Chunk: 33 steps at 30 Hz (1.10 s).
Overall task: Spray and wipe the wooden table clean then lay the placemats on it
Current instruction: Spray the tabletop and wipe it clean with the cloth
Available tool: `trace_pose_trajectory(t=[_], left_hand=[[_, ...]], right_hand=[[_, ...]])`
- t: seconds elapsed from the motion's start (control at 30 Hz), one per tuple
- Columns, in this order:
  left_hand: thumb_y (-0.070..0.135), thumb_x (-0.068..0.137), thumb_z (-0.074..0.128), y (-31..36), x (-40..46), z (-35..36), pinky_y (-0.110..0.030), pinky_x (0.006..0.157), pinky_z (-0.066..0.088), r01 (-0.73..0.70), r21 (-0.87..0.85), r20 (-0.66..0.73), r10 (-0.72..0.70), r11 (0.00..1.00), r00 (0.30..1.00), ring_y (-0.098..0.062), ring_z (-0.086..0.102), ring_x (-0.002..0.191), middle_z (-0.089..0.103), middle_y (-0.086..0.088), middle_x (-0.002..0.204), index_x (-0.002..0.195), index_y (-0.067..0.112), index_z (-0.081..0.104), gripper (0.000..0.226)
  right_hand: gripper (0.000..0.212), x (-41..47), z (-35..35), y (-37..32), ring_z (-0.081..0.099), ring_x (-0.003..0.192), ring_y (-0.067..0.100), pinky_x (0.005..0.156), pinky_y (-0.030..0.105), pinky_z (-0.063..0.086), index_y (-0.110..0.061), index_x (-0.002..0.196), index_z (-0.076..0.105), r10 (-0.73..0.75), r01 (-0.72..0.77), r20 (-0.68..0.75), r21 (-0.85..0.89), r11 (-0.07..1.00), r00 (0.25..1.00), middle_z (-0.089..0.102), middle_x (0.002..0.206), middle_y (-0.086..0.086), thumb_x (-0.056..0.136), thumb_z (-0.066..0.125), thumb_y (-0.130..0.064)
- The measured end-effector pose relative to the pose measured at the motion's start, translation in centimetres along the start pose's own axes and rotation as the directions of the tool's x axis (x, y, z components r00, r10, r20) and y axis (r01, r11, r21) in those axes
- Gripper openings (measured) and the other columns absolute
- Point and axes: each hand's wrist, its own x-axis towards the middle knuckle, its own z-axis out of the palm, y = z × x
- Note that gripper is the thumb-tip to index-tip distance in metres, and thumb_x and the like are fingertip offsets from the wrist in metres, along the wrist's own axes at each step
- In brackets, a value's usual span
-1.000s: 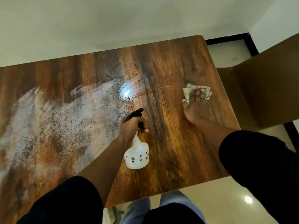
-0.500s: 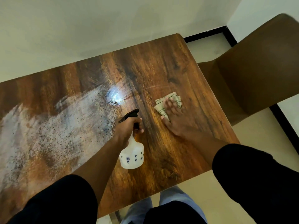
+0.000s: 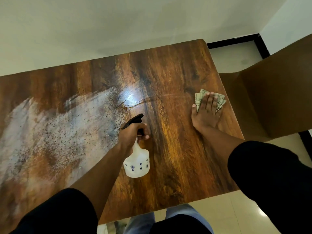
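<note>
Our left hand [image 3: 133, 132] grips the neck of the spray bottle [image 3: 137, 162], fingers curled round it just under the black trigger head [image 3: 133, 121], which points away from us across the table. Our right hand [image 3: 206, 114] lies flat with its fingers straight and spread, pressing the cloth [image 3: 199, 97] down near the table's right edge; the two hands are well apart.

Beyond them, largest first: the wooden table [image 3: 168, 73] fills most of our view, its dark grain running away from us and its far edge against a pale wall [image 3: 118, 22]. A broad whitish, speckled film of spray [image 3: 55, 132] covers its left part, ending near the bottle's nozzle, with a bright glare of light [image 3: 130, 97] just beyond it. A brown chair [image 3: 273, 88] stands just beside the table's right edge, on a light tiled floor [image 3: 228, 213]. The bottle is white and translucent, with small dark flower marks on its round body, and we hold it tilted above the tabletop. The cloth is pale with thin dark stripes, crumpled, showing past our fingertips and on both sides of them.
</note>
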Motion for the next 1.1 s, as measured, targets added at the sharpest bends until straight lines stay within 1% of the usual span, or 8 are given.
trace_pose_trajectory(t=[0.1, 0.27, 0.4, 0.57, 0.77, 0.9, 1.0, 1.1], left_hand=[[0.008, 0.097, 0.062, -0.5, 0.3, -1.0, -0.024, 0.040, 0.041, -0.013, -0.024, -0.044, 0.012, 1.000, 0.999, -0.025, 0.070, 0.061, 0.067, -0.012, 0.071, 0.124, 0.031, 0.071, 0.036], [0.010, 0.094, 0.066, -0.5, -0.2, -2.1, -0.023, 0.040, 0.039, 0.057, -0.034, -0.136, -0.061, 0.998, 0.989, -0.022, 0.070, 0.058, 0.068, -0.012, 0.074, 0.092, 0.004, 0.073, 0.009], [0.011, 0.093, 0.067, -0.2, -0.6, -3.2, -0.023, 0.038, 0.036, 0.062, -0.082, -0.169, -0.075, 0.995, 0.983, -0.023, 0.066, 0.057, 0.066, -0.013, 0.074, 0.093, 0.002, 0.071, 0.010], [0.013, 0.090, 0.068, -0.4, -1.0, -5.1, -0.023, 0.040, 0.035, 0.083, -0.108, -0.207, -0.104, 0.991, 0.973, -0.022, 0.064, 0.058, 0.066, -0.012, 0.073, 0.095, 0.003, 0.073, 0.012], [0.013, 0.086, 0.068, -1.3, -0.8, -8.1, -0.025, 0.041, 0.040, 0.063, -0.138, -0.231, -0.094, 0.988, 0.968, -0.020, 0.061, 0.056, 0.065, -0.017, 0.079, 0.122, -0.002, 0.071, 0.039], [0.009, 0.088, 0.067, -1.9, -1.1, -10.3, -0.024, 0.039, 0.038, 0.044, -0.149, -0.246, -0.080, 0.988, 0.966, -0.022, 0.062, 0.057, 0.065, -0.015, 0.075, 0.135, 0.000, 0.067, 0.048], [0.010, 0.089, 0.067, -2.2, -1.5, -12.5, -0.024, 0.040, 0.038, 0.053, -0.170, -0.245, -0.094, 0.984, 0.965, -0.023, 0.066, 0.056, 0.067, -0.016, 0.078, 0.128, 0.003, 0.072, 0.039], [0.008, 0.093, 0.065, -2.2, -2.0, -14.9, -0.025, 0.039, 0.038, 0.059, -0.171, -0.221, -0.097, 0.984, 0.971, -0.025, 0.068, 0.056, 0.066, -0.013, 0.073, 0.115, 0.011, 0.075, 0.025]], right_hand=[[0.077, 1.0, 0.6, -3.4, -0.015, 0.161, 0.028, 0.127, 0.061, -0.004, -0.012, 0.166, -0.009, -0.116, 0.116, 0.008, -0.041, 0.992, 0.993, -0.013, 0.175, 0.009, 0.107, 0.013, -0.056], [0.077, -0.7, 2.1, -10.6, -0.019, 0.159, 0.026, 0.127, 0.058, -0.008, -0.014, 0.165, -0.013, -0.375, 0.378, 0.068, -0.050, 0.924, 0.925, -0.019, 0.173, 0.009, 0.107, 0.014, -0.056], [0.077, -4.8, 3.8, -15.4, -0.027, 0.157, 0.025, 0.126, 0.057, -0.013, -0.016, 0.164, -0.018, -0.587, 0.600, 0.160, -0.051, 0.798, 0.794, -0.026, 0.171, 0.007, 0.108, 0.018, -0.056], [0.076, -5.1, 3.8, -15.4, -0.028, 0.156, 0.020, 0.125, 0.055, -0.017, -0.020, 0.163, -0.020, -0.641, 0.668, 0.221, -0.073, 0.741, 0.735, -0.024, 0.172, 0.004, 0.107, 0.012, -0.061], [0.075, 0.2, -0.1, -11.5, -0.022, 0.159, 0.022, 0.128, 0.052, -0.010, -0.018, 0.165, -0.016, -0.431, 0.451, 0.185, -0.085, 0.888, 0.883, -0.024, 0.172, 0.004, 0.108, 0.009, -0.059], [0.075, 1.1, -0.4, -11.5, -0.022, 0.159, 0.023, 0.128, 0.052, -0.008, -0.017, 0.165, -0.016, -0.318, 0.328, 0.157, -0.038, 0.944, 0.935, -0.024, 0.172, 0.003, 0.109, 0.014, -0.057], [0.076, -0.5, 1.2, -14.1, -0.021, 0.159, 0.024, 0.128, 0.058, -0.004, -0.016, 0.166, -0.013, -0.257, 0.262, 0.118, -0.024, 0.965, 0.959, -0.022, 0.173, 0.004, 0.108, 0.015, -0.057], [0.077, -4.4, 3.2, -17.8, -0.020, 0.159, 0.027, 0.127, 0.060, -0.004, -0.015, 0.165, -0.015, -0.326, 0.334, 0.122, -0.054, 0.941, 0.938, -0.021, 0.173, 0.008, 0.108, 0.014, -0.057]])
